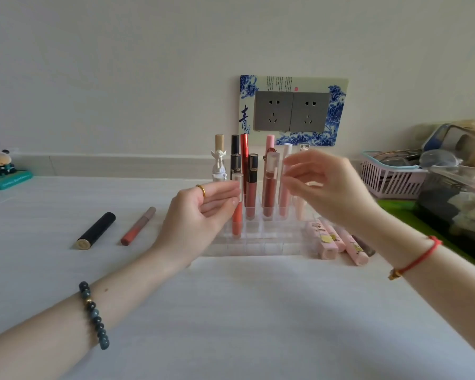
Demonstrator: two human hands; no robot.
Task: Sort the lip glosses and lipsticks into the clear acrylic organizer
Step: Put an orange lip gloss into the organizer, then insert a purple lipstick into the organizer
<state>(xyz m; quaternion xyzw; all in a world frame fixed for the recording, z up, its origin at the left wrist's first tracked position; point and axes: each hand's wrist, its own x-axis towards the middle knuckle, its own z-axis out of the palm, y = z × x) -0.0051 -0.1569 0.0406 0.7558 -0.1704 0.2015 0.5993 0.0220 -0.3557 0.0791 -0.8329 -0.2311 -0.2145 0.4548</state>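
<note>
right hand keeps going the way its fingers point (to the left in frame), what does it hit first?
Probably the clear-capped dark red gloss standing in the organizer; the right hand has its fingertips almost beside its cap. Depth is unclear.

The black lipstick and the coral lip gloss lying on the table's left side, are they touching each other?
Apart. The head view shows the black lipstick and the coral lip gloss lying side by side with a bare strip of white table between them.

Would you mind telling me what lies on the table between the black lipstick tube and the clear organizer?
In the head view, one coral lip gloss lies between black tube and organizer.
</note>
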